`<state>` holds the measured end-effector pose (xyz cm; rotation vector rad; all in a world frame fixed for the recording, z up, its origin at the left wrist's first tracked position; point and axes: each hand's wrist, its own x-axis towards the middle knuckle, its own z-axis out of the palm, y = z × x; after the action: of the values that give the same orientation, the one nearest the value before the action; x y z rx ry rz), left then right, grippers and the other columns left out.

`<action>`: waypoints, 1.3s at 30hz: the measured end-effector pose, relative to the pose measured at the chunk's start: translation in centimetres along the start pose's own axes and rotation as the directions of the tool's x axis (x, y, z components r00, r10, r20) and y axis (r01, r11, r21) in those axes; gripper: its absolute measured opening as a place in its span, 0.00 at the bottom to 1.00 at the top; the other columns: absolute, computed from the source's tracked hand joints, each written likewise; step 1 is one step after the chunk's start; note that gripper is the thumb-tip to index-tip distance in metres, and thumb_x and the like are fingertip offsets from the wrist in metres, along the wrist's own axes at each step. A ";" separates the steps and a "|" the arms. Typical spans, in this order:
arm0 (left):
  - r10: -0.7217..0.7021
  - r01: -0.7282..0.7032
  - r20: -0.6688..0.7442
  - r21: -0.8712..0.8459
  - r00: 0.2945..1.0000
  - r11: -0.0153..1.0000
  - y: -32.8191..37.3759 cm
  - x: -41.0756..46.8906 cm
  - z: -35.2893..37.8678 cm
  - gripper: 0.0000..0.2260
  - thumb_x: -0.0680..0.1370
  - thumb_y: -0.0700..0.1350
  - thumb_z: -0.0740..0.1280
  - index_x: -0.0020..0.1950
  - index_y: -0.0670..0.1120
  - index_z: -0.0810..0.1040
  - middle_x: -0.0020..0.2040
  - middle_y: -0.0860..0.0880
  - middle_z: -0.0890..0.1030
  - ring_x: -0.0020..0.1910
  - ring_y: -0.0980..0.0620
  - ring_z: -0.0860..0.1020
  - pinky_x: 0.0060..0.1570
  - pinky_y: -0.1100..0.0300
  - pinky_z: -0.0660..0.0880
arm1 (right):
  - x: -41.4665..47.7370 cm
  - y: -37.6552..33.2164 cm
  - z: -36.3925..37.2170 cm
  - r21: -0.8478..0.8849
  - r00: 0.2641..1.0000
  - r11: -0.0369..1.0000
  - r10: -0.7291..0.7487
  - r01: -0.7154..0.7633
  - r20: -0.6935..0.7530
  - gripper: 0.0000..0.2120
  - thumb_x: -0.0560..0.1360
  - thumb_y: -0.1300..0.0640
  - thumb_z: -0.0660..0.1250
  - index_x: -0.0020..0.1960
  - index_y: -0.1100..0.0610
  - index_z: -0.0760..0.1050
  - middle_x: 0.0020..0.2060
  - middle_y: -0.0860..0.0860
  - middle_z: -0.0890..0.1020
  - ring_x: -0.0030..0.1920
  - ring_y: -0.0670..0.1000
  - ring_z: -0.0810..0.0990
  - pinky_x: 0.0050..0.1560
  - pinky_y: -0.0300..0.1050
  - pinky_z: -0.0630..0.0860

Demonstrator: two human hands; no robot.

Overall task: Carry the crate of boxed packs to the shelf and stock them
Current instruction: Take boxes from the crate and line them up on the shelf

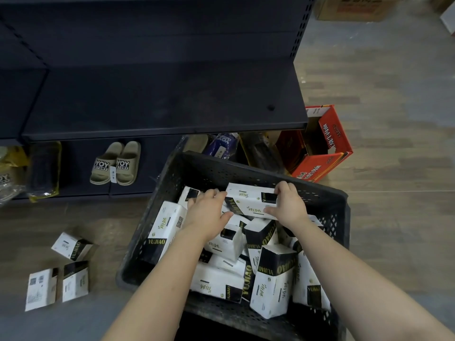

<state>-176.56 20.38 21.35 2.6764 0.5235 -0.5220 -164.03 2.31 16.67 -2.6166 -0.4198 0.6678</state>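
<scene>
A black perforated plastic crate (187,168) sits on the floor in front of a dark shelf (157,99). Several white-and-black boxed packs marked YUJIAO fill it in a loose heap. Both my hands are inside the crate at its far end. My left hand (209,212) and my right hand (286,203) hold one pack (248,199) between them, fingers curled over its two ends. It lies flat, just above the heap. The shelf board above holds no packs.
Three more packs (71,246) lie on the floor left of the crate. Beige slippers (115,162) and bagged goods stand on the bottom shelf. An open red carton (320,148) sits on the floor at the shelf's right end. Brown cardboard boxes (354,7) are far back.
</scene>
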 end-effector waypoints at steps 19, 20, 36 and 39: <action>-0.068 0.067 -0.048 -0.025 0.996 0.997 0.3 -3.9 -5.5 0.26 0.81 0.57 0.60 0.77 0.52 0.59 0.72 0.50 0.66 0.70 0.47 0.66 0.68 0.49 0.59 | -3.3 -2.4 -3.1 -0.070 0.995 0.997 -0.015 0.022 0.095 0.25 0.76 0.54 0.70 0.69 0.61 0.68 0.64 0.58 0.74 0.62 0.57 0.74 0.60 0.48 0.71; -0.069 0.068 -0.049 -0.024 0.996 0.997 0.4 -4.3 -6.1 0.27 0.81 0.57 0.60 0.77 0.52 0.59 0.72 0.50 0.65 0.70 0.47 0.66 0.68 0.49 0.59 | -3.6 -2.7 -3.8 -0.062 0.994 0.997 -0.030 0.037 0.104 0.25 0.76 0.53 0.70 0.69 0.61 0.68 0.63 0.57 0.74 0.62 0.57 0.75 0.60 0.48 0.71; -0.058 0.051 -0.244 -0.033 0.968 0.998 0.6 -8.8 -21.8 0.34 0.74 0.58 0.70 0.76 0.52 0.61 0.72 0.51 0.65 0.69 0.46 0.67 0.65 0.47 0.66 | -6.6 -16.5 -21.4 0.226 0.857 0.871 -0.479 0.437 0.190 0.18 0.73 0.49 0.72 0.61 0.49 0.76 0.54 0.44 0.81 0.52 0.44 0.80 0.55 0.46 0.79; -0.060 0.052 -0.298 -0.035 0.953 0.998 -0.2 -9.6 -24.3 0.29 0.74 0.58 0.71 0.71 0.51 0.67 0.65 0.51 0.68 0.61 0.46 0.71 0.56 0.49 0.67 | -7.1 -18.9 -22.8 0.274 0.834 0.845 -0.516 0.459 0.195 0.17 0.74 0.51 0.72 0.62 0.49 0.75 0.54 0.45 0.81 0.51 0.44 0.80 0.48 0.39 0.78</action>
<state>-178.05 27.82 46.36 2.7350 0.6856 -0.1204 -161.84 9.08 46.32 -2.0856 -1.0011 0.8221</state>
